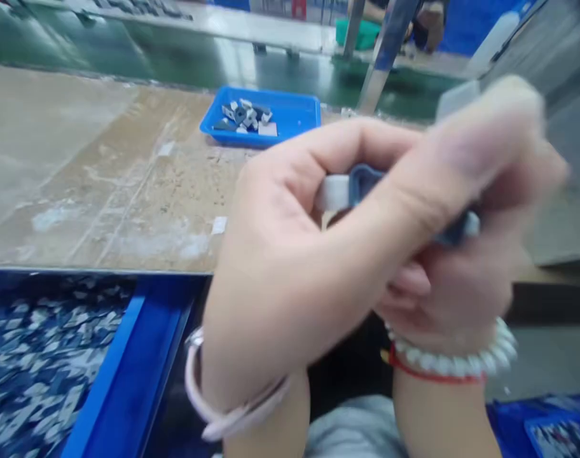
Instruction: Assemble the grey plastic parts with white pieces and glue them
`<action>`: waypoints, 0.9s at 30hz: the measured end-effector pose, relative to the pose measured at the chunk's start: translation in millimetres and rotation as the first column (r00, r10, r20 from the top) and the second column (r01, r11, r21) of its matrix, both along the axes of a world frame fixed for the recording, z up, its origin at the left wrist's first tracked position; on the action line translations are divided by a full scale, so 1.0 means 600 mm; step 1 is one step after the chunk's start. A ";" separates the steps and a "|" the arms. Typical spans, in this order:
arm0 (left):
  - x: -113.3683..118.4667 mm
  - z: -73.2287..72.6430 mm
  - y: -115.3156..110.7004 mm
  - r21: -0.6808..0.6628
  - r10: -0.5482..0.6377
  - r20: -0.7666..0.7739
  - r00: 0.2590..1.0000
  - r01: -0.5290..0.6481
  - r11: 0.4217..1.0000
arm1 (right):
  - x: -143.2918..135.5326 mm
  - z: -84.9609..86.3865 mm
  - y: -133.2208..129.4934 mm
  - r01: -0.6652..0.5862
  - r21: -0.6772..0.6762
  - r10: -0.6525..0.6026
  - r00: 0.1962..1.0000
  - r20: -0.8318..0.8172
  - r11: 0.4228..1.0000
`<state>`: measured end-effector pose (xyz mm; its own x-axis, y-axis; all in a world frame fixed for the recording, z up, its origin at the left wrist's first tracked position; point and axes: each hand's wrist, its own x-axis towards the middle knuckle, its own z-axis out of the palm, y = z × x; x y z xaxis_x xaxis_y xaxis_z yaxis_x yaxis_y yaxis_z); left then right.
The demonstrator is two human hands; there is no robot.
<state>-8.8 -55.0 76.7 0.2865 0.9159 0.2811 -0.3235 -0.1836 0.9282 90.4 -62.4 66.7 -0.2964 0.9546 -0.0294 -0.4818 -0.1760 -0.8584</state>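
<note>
Both my hands are raised close to the camera and pressed together around a small dark blue and white plastic part [364, 181]. My left hand [313, 248], with a pale pink band at the wrist, curls its fingers and thumb about the part. Behind it and to the right, my right hand [476, 273] grips the same part from the other side; a white bead bracelet and a red cord circle that wrist. Most of the part is hidden by my fingers, and the fingertips are smeared by motion.
A blue tray [294, 121] with several small grey and white pieces stands on the worn wooden table [103, 172]. At the lower left, a blue bin [109, 375] holds many dark and white pieces. Beyond the table runs a green conveyor belt [185, 63]; another person's hand [430, 28] shows beyond it.
</note>
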 end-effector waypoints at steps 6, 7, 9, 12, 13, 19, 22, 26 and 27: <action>0.000 -0.016 0.001 -0.083 0.080 -0.056 0.995 -0.084 0.993 | -0.015 -0.041 -0.002 0.007 0.061 0.010 0.962 -0.273 0.998; 0.002 -0.020 0.001 -0.051 0.102 -0.049 0.994 -0.105 0.993 | -0.015 -0.045 -0.002 0.012 0.057 0.004 0.963 -0.270 0.998; 0.007 -0.024 0.001 0.016 0.135 -0.012 0.991 -0.135 0.991 | -0.014 -0.048 -0.002 0.038 0.060 -0.021 0.964 -0.265 0.997; 0.013 -0.019 -0.001 0.037 0.143 -0.024 0.989 -0.142 0.989 | -0.008 -0.045 -0.004 0.067 0.093 -0.042 0.967 -0.250 0.993; 0.014 -0.017 -0.001 0.028 0.138 -0.038 0.990 -0.137 0.990 | -0.005 -0.044 -0.005 0.063 0.106 -0.035 0.970 -0.242 0.992; 0.018 -0.014 -0.007 -0.001 0.155 -0.043 0.987 -0.155 0.988 | 0.008 -0.049 -0.011 0.021 0.109 0.002 0.977 -0.212 0.994; 0.014 -0.015 -0.013 -0.063 0.088 0.034 0.996 -0.086 0.994 | 0.003 -0.056 -0.019 0.030 0.123 0.003 0.966 -0.257 0.992; 0.009 -0.014 -0.023 -0.091 0.012 0.030 0.999 -0.009 0.996 | -0.008 -0.058 -0.029 0.058 0.119 -0.023 0.961 -0.276 0.991; 0.010 -0.014 -0.025 -0.064 0.053 0.016 0.998 -0.052 0.997 | -0.010 -0.056 -0.029 0.049 0.112 -0.020 0.969 -0.247 0.993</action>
